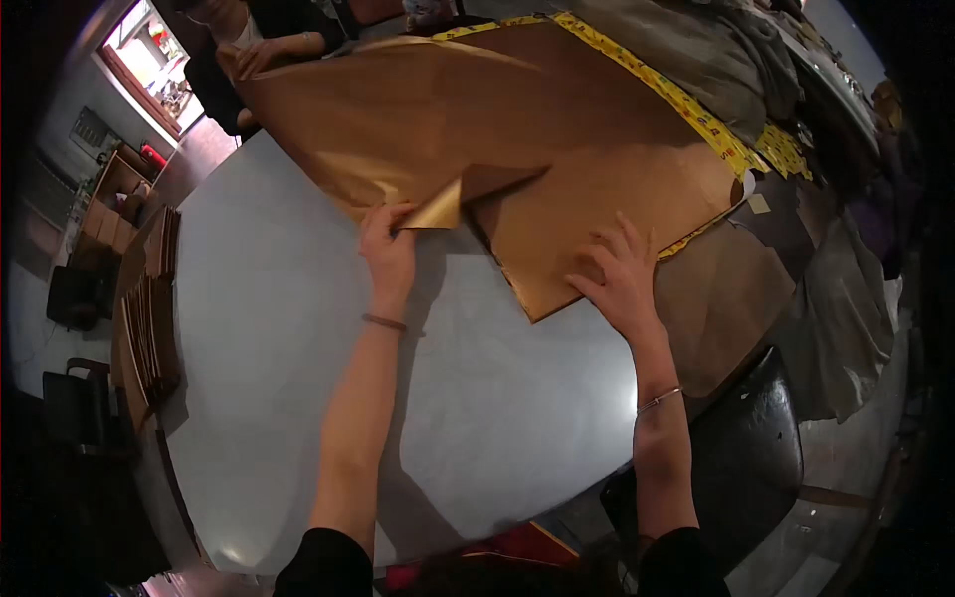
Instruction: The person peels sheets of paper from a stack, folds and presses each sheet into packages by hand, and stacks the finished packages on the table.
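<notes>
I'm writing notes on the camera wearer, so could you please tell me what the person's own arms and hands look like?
The left hand and right hand are both ungloved. Black sleeves leave the forearms bare. A thin brownish band circles the left wrist, and a slim silvery bangle sits on the right forearm.

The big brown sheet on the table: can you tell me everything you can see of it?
The brown sheet is broad, smooth and slightly glossy, like leather or coated paper; I can't tell which. A yellow patterned strip runs along its far right side. It lies partly on the pale table, with a raised, turned-back fold near the middle. The left hand grips its near edge, the right hand rests spread over it, and another person's hand holds the far left corner.
</notes>
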The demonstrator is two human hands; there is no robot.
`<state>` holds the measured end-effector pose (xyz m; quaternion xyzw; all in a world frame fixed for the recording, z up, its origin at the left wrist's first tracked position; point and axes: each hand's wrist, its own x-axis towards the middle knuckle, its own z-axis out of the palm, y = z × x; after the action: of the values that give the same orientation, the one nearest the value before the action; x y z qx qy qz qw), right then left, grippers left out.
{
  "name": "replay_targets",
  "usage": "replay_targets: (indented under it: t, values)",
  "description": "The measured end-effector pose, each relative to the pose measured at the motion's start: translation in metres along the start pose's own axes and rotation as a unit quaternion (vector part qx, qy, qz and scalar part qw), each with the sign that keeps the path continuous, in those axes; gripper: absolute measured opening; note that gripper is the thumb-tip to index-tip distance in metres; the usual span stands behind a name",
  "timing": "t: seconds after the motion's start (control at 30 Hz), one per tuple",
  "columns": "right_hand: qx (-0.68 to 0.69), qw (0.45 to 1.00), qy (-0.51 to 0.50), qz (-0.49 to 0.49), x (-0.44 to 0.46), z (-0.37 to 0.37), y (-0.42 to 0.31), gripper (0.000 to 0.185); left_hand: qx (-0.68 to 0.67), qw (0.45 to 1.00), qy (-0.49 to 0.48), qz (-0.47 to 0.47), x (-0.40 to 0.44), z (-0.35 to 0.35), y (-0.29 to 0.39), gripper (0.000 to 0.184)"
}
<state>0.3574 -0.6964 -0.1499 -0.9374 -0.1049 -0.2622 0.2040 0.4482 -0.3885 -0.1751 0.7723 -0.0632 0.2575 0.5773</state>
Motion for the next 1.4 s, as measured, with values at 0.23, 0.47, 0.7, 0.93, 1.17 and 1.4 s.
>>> replay_targets:
  t: [0.23,0.47,0.7,0.93,1.17,1.4]
  values:
    - [0.077,0.985,-0.152,-0.006,0.002,-0.004,-0.006,0.029,0.422,0.896,0.071,0.120,-0.022,-0.023,0.042,0.023]
    - [0.072,0.984,-0.161,0.001,0.001,0.007,0.003,0.024,0.251,0.916,-0.204,0.239,-0.030,0.019,0.048,0.024]
    - [0.085,0.985,-0.145,0.028,0.002,0.012,0.004,0.021,0.142,0.925,-0.293,0.193,-0.021,0.055,0.059,0.029]
    - [0.137,0.989,-0.048,0.024,0.004,0.002,-0.001,0.022,0.059,0.914,-0.350,0.198,-0.027,0.076,0.059,0.011]
    - [0.117,0.991,-0.061,-0.037,0.002,-0.013,-0.008,0.022,-0.086,0.924,-0.368,-0.054,-0.025,0.078,0.063,0.020]
    - [0.078,0.986,-0.149,0.002,0.001,-0.003,-0.004,0.018,-0.101,0.917,-0.380,-0.059,-0.024,0.077,0.062,0.024]
